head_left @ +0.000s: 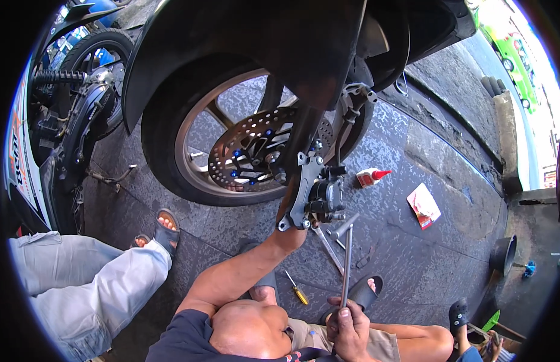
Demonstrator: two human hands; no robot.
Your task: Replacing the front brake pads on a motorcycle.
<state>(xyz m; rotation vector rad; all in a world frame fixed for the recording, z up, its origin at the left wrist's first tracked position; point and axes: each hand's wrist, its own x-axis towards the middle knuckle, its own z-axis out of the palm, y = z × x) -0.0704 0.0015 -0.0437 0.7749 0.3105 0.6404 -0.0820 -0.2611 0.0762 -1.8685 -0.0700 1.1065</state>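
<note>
Centrally, head view: brake caliper with black bracket, the landmark.
Metal bar: below the caliper, rising toward it from the right hand.
Right hand: well below the caliper, fingers wrapped around the bar, thumb along it.
Left hand: arm stretched up to the caliper, hand largely hidden by the bracket; grip cannot be told.

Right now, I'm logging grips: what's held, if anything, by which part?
Right hand holds a metal bar by its lower part; left hand mostly hidden, can't tell.
</note>
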